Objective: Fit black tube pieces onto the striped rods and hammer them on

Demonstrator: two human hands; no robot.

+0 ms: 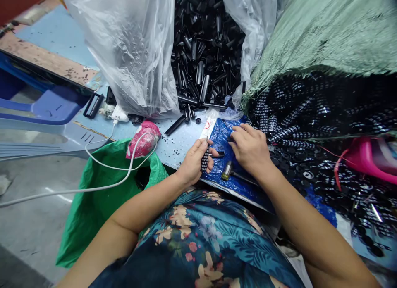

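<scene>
My left hand (194, 163) is closed around a short black stack of ringed parts (205, 158), held upright over the edge of a blue mat (221, 136). My right hand (250, 149) lies palm down on the mat just to the right, fingers curled toward a small black piece (219, 154) between the two hands; whether it grips anything is hidden. A small hammer with a yellowish head (228, 170) lies on the mat below my right hand.
A clear plastic bag of black tubes (204, 52) stands behind the mat. Strings of black ringed parts (310, 110) spill from under a green sack (325, 36) on the right. A green bag (102, 197), pink bundle (143, 140) and white cable (102, 164) are left.
</scene>
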